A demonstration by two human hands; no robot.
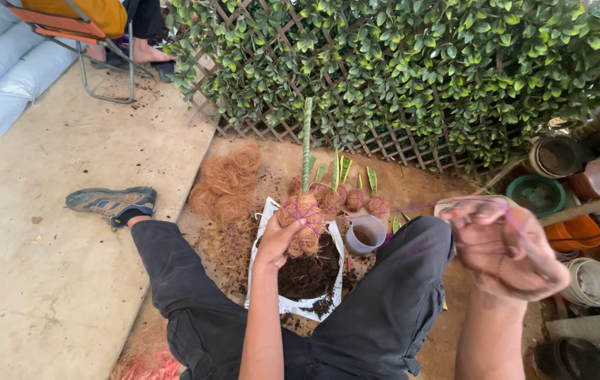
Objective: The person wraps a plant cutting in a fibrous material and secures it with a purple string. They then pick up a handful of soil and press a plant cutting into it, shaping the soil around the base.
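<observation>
Left hand (276, 243) grips a brown coir-wrapped plant ball (302, 218), steadying it over the white soil bag (266, 232). Right hand (504, 246), closed, pulls thin purple string (419, 206) taut.

My left hand (277, 243) grips the fibre-wrapped plant ball (302, 224) — my right hand (505, 250) pulls purple string (423, 206) taut.

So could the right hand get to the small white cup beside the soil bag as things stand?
Probably yes. The cup stands uncovered on the ground between the soil bag and the person's right knee, with nothing over it. But the right hand is raised and wrapped in purple string, so it isn't free.
</observation>
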